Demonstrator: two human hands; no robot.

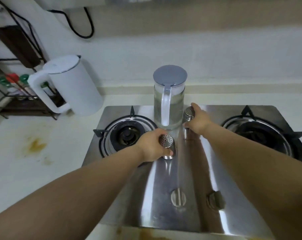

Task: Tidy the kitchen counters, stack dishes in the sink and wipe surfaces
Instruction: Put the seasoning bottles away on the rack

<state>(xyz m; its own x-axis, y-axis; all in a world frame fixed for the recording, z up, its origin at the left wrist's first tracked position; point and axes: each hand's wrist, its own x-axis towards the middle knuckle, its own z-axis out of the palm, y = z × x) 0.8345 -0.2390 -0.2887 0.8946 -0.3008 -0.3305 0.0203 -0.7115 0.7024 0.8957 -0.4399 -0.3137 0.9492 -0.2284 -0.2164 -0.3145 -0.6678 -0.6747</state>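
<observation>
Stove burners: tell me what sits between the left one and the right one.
In the head view, a lidded clear pitcher and two steel shakers, gripped by the left hand and the right hand, stand between them.

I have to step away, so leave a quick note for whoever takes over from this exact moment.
Left hand grips a steel shaker on the stove top.
Right hand grips a second shaker beside the lidded pitcher.
Done: both shakers grasped.
Left: move shakers and pitcher off the stove, wipe the brown stain on the counter; kettle stands at the back.
</observation>
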